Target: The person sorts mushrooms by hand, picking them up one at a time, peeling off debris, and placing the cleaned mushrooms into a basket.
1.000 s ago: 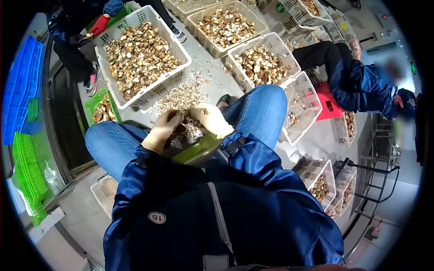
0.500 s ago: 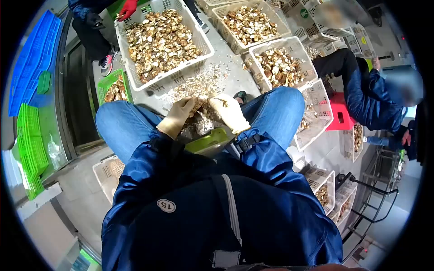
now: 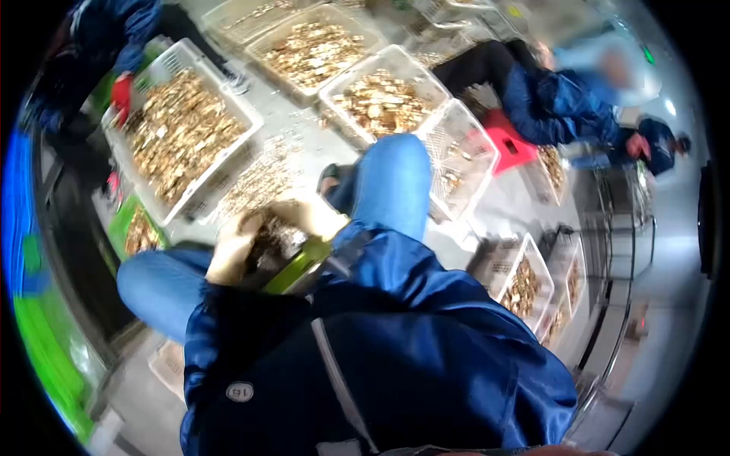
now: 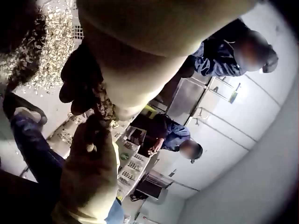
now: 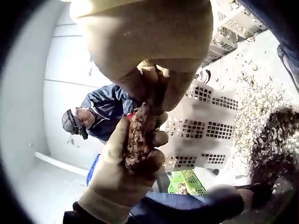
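Observation:
Both hands wear pale gloves stained dark at the fingers, and they meet above the lap. My left hand (image 3: 232,252) (image 5: 122,170) curls its fingers round a rough brown shell (image 5: 139,137). My right hand (image 3: 313,214) (image 5: 145,42) has its fingers bent in at the shell's upper end and pinches there; whatever lies inside its grip is hidden. In the left wrist view the shell (image 4: 103,101) shows between the two gloves. Just below the hands in the head view is a green edge (image 3: 298,266), with a dark clump beside it.
Crates full of shells stand ahead, the largest crate (image 3: 245,121) at the front left. Shell fragments (image 3: 262,176) cover the floor between crate and knees. A small green basket (image 3: 122,222) is by the left knee, a red stool (image 3: 508,144) at right. Other people sit nearby.
The head view has turned and blurred, so the scene sits further left. The hands remain together over the lap. At upper left, the other person's red glove now reaches against the large crate's edge.

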Available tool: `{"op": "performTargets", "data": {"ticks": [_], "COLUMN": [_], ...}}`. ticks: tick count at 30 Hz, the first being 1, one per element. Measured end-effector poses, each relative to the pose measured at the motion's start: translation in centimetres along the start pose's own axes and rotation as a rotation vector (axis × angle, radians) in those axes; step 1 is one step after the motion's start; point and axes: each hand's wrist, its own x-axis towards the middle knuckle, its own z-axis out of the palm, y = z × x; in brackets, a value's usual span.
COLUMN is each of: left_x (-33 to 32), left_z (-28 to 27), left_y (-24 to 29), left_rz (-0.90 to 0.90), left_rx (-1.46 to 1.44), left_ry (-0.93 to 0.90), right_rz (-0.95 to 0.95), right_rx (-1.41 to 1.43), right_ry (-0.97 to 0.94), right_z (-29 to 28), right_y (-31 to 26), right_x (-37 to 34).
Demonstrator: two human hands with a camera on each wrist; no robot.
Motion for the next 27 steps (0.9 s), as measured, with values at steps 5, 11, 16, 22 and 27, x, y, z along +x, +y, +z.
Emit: {"op": "performTargets", "data": {"ticks": [5, 11, 16, 22, 27], "left_x": [0.0, 0.5, 0.0, 0.3, 0.5], "left_z": [0.4, 0.4, 0.7, 0.1, -0.6], "left_y": [0.5, 0.7, 1.4, -0.1, 0.8], "left_rz": [0.129, -0.016, -0.128, -0.277, -0.342], "left_rx": [0.007, -0.179, -0.273, -0.415, -0.372], "left_ry": [-0.081, -0.001, -0.072, -0.102, -0.041], "right_rz": [-0.251, -0.272, -0.170, -0.044, -0.150], "right_rx": [-0.208, 0.027, -0.165, -0.229, -0.124], "right_ry": [0.171, 0.143, 0.078, -0.066, 0.103], "right_z": [0.5, -0.4, -0.3, -0.3, -0.5], "right_y": [1.6, 0.8, 1.7, 1.5, 1.0], "right_x": [0.0, 0.1, 0.4, 0.5, 0.2]}}
